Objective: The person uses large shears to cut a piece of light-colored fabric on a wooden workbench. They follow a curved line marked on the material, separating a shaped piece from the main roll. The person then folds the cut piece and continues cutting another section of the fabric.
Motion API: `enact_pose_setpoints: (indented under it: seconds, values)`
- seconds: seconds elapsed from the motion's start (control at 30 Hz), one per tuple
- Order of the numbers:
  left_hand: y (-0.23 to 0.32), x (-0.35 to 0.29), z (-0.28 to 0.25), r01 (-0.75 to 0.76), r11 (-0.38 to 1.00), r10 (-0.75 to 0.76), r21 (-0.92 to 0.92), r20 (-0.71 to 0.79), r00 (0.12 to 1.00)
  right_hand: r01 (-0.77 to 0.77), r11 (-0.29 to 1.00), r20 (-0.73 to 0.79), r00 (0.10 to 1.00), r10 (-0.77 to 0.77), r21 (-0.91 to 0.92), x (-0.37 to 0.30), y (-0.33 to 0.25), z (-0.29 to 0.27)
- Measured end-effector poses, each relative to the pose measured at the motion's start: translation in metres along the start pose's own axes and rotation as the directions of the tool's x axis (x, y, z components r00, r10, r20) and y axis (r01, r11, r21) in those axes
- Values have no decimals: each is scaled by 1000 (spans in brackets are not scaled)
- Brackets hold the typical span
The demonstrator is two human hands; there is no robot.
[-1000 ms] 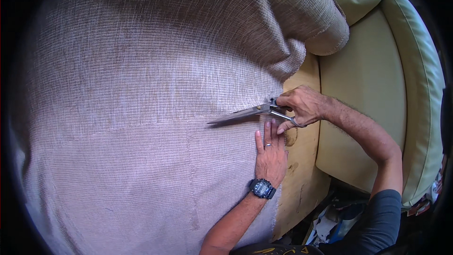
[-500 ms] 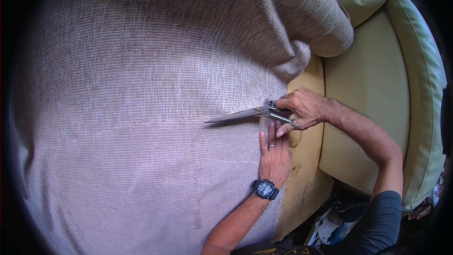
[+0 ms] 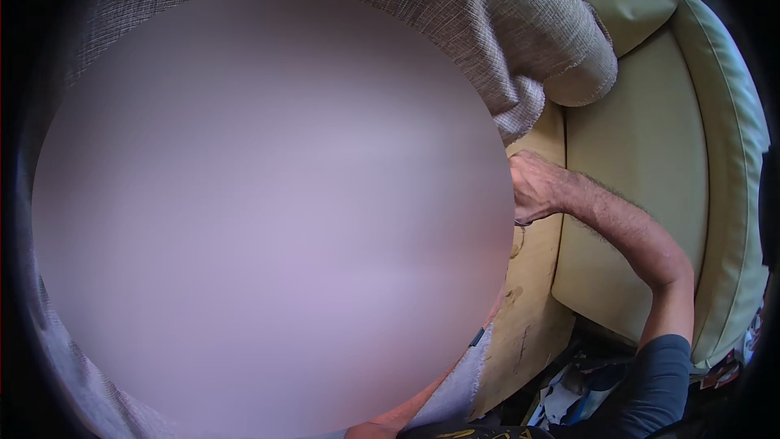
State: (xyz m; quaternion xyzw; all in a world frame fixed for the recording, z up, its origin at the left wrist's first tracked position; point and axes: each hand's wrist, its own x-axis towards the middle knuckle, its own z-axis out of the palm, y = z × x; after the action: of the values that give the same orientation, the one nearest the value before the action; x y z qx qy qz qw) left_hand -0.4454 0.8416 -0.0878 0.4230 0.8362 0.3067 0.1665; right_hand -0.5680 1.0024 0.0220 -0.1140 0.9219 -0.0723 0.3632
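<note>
A large round blur covers the middle of the head view, hiding most of the work. My right hand (image 3: 532,185) shows at the blur's right edge, its fingers curled. Under it a sliver of the scissors' handle (image 3: 524,223) peeks out; their blades are hidden. Of my left arm, only a strip of forearm (image 3: 390,425) and the edge of a dark wristwatch (image 3: 477,337) are visible. My left hand's fingers lie within the blur. Woven beige-grey fabric (image 3: 520,20) surrounds the blur, with a frayed edge beside the left wrist.
Bare wooden board (image 3: 520,329) runs along the fabric's right side. Beyond it stands a pale green padded seat (image 3: 634,171) with a curved, raised edge. At the far right the fabric forms a thick roll (image 3: 589,73). Assorted clutter (image 3: 569,390) lies below, near my right sleeve.
The round blur now hides the left hand, which lay flat on the fabric with fingers stretched, and the scissor blades. My right hand and the fabric roll appear slightly farther right.
</note>
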Motion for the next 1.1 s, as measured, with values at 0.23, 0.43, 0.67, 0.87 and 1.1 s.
enact_pose_setpoints:
  seconds: [0.23, 0.43, 0.67, 0.87, 1.1]
  values:
    - [0, 1, -1, 10, 1000, -10, 13, 13, 1000, 15, 997, 26, 1000, -14, -70, 12, -6, -8]
    - [-1, 0, 0, 8, 999, -10, -36, -36, 999, 51, 998, -47, 997, -53, -37, 9, -2, -5]
    - [-15, -17, -55, -25, 966, 1, -257, -91, 996, -8, 997, 4, 1000, 8, -72, 4, -14, -17]
    - [-108, -69, -137, 273, 948, -243, 166, -183, 953, 14, 999, -23, 1000, -15, -41, 3, -18, -11]
    - [-139, -68, -122, 286, 947, -259, 149, -178, 949, 51, 997, -53, 997, -54, -59, 24, -25, 5]
